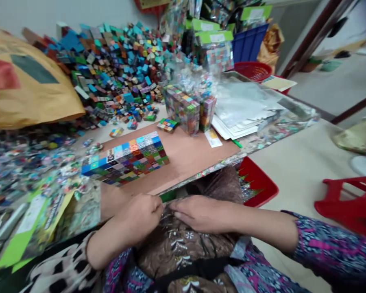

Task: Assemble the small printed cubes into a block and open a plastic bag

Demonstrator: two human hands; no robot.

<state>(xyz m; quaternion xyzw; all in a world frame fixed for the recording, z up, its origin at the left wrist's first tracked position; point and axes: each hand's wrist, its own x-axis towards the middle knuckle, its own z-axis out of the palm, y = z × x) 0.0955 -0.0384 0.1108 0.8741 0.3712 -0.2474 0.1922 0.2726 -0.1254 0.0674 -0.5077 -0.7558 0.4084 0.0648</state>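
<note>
My left hand (144, 213) is curled closed just below the table's front edge, above my lap. Beside it, my right hand (198, 213) has its fingers bent together toward the same spot. Something thin and shiny, perhaps clear plastic, shows between them, but I cannot make out what it is. On the brown board (189, 154) in front of my hands lies a long block of colourful printed cubes (128, 158). A small flat group of cubes (167, 125) lies behind it, near two plastic-wrapped cube blocks (183, 108).
A big heap of small coloured cubes (122, 69) fills the table's back. A yellow bag (30, 81) stands at left, above green-topped packets (27, 224). White plastic sheets (247, 106) lie at right. A red tray (260, 183) and a red stool (347, 203) are beyond the edge.
</note>
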